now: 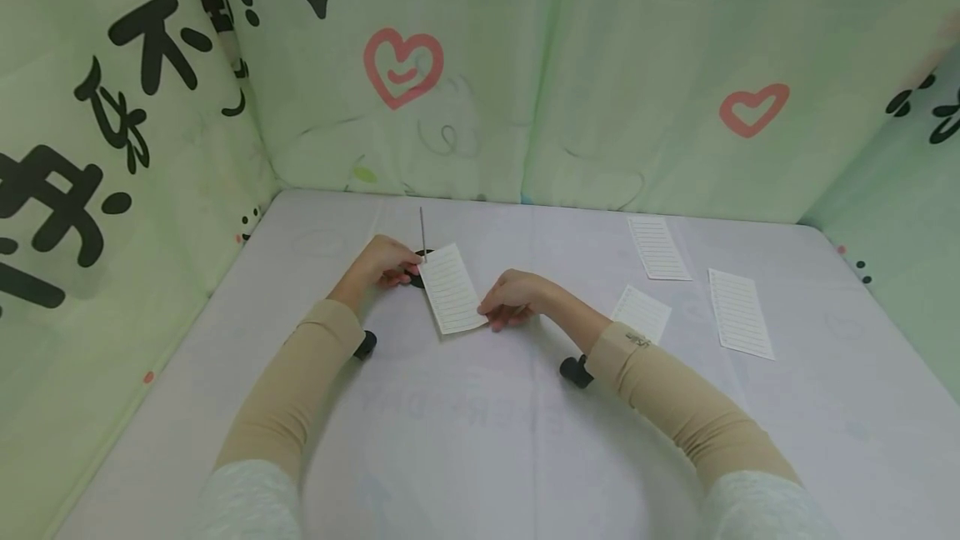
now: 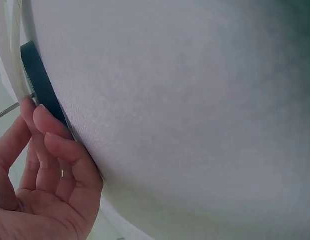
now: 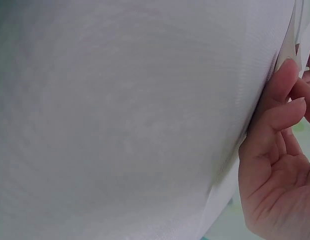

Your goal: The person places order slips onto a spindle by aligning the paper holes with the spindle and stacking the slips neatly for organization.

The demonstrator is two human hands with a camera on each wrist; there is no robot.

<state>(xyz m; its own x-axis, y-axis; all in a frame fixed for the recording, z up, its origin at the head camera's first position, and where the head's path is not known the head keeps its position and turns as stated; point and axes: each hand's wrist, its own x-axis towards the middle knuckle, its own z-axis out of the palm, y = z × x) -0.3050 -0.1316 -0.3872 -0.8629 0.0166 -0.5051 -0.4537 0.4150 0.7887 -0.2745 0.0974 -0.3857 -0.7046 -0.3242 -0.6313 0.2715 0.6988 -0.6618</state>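
Observation:
A lined white paper sheet (image 1: 453, 290) slants over a black base (image 1: 417, 280) with a thin upright metal rod (image 1: 422, 227). The rod rises at the sheet's upper left corner; in the left wrist view, a short bit of rod shows between paper (image 2: 14, 65) and base (image 2: 42, 82). My left hand (image 1: 385, 261) pinches that corner beside the rod, its lower fingers close to the base. At the lower right corner, my right hand (image 1: 517, 294) pinches the sheet between thumb and fingers. In the right wrist view, only a sliver of paper (image 3: 287, 47) shows beyond the fingertips.
Two more lined sheets lie at the right, one farther back (image 1: 658, 248) and one nearer (image 1: 740, 313). Another sheet (image 1: 642, 311) is partly covered by my right forearm. Printed curtains (image 1: 480, 132) rise behind the white table (image 1: 450, 457) and along its sides.

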